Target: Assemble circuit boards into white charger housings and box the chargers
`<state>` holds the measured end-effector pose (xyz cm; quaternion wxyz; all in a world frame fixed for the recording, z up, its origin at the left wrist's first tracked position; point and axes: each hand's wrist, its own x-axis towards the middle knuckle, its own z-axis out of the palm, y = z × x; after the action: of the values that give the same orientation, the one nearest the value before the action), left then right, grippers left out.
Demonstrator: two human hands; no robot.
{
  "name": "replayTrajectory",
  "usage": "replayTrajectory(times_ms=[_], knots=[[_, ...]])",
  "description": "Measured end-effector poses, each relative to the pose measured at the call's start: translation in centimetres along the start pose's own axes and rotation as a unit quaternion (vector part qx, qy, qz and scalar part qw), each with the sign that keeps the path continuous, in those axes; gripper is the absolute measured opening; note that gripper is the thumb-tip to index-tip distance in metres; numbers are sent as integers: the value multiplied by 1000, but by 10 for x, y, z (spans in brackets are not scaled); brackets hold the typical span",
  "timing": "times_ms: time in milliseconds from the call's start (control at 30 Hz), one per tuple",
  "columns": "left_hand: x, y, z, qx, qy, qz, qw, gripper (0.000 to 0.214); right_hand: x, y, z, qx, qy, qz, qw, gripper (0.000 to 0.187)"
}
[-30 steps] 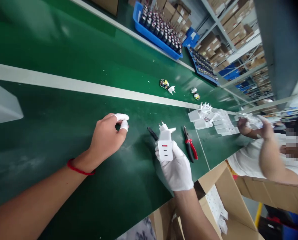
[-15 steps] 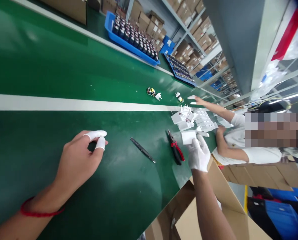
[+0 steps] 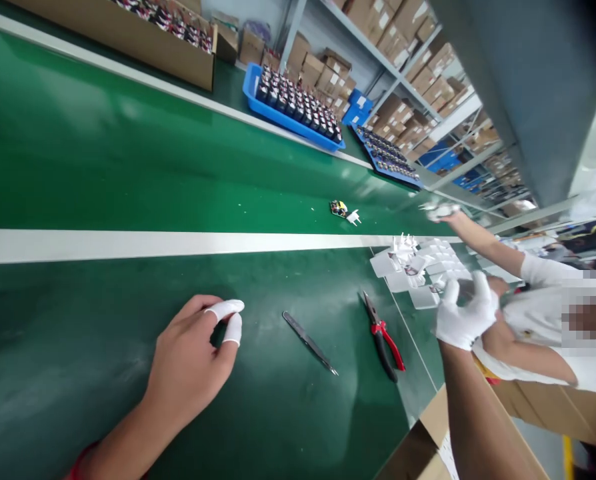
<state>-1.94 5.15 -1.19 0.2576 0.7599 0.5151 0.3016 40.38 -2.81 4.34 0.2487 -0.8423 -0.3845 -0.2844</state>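
Your left hand (image 3: pixel 193 367) is over the near left of the green table (image 3: pixel 103 200), loosely open: forefinger and thumb, each in a white finger cot (image 3: pixel 225 309), curve toward each other with nothing seen between them. Your right hand (image 3: pixel 467 312), in a white glove, is at the right, open with thumb and fingers apart and nothing seen in it. The white housings (image 3: pixel 425 297) lie grouped on the table just left of and beyond that glove; you cannot tell here whether it touches them. Between your hands lie dark tweezers (image 3: pixel 308 341), and right of these, red-and-black pliers (image 3: pixel 384 337). Past the white strip (image 3: pixel 178 245), a small circuit assembly (image 3: pixel 345 211) with a white plug lies farther off. A co-worker's hand (image 3: pixel 444 213) is at the far right, over the table
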Motion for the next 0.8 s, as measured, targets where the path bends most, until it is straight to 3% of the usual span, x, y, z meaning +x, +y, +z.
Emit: replayTrajectory(times_ms=[100,233,333,433,533,633,800], knots=[[-1,-3,4,35,3,20,999,32,18,-58,37,4,-113,-129,985,42],[1,-4,5,61,34,70,995,30,55,-120,115,-41,-244,-223,943,53],[4,-2,4,75,70,104,989,28,81,-139,156,-99,-300,-230,920,63],[3,-5,6,79,94,126,984,26,101,-140,180,-154,-348,-213,900,58],[0,-12,9,88,73,130,985,26,116,-137,190,-197,-389,-196,878,50],[-2,-16,11,85,69,129,986,24,122,-134,188,-221,-404,-181,869,43],[-1,-15,9,83,72,113,988,21,109,-144,149,-189,-370,-180,892,36]])
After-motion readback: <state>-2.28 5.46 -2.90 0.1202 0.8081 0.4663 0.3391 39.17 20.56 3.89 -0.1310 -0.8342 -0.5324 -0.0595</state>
